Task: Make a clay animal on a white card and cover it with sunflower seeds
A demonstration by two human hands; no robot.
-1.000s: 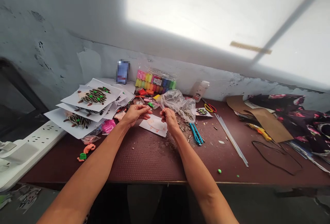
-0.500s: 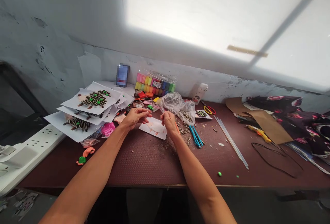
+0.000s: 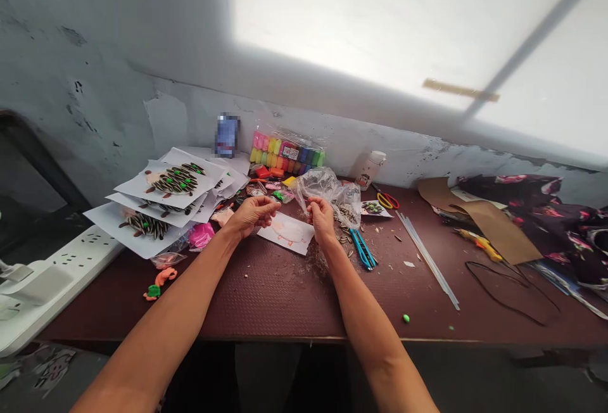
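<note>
My left hand hovers at the left edge of a white paper card with a faint pinkish-orange drawing. Its thumb and forefinger are pinched together; whatever they hold is too small to make out. Just past the card's upper right corner is my right hand, its fingers curled closed and their contents hidden. Behind the right hand lies a clear plastic bag with striped sunflower seeds in and around it. A blue utility knife rests to the right of that hand.
On the left, stacked paper sheets carry seed-covered hedgehog figures, beside a white power strip. Colourful modelling clay packs stand by the wall. Rightward are a white bottle, scissors, clear glue sticks and a yellow glue gun.
My right hand has moved slightly right, away from the left hand, and more of the card shows between them. My left hand stays nearly in place, still pinched.
</note>
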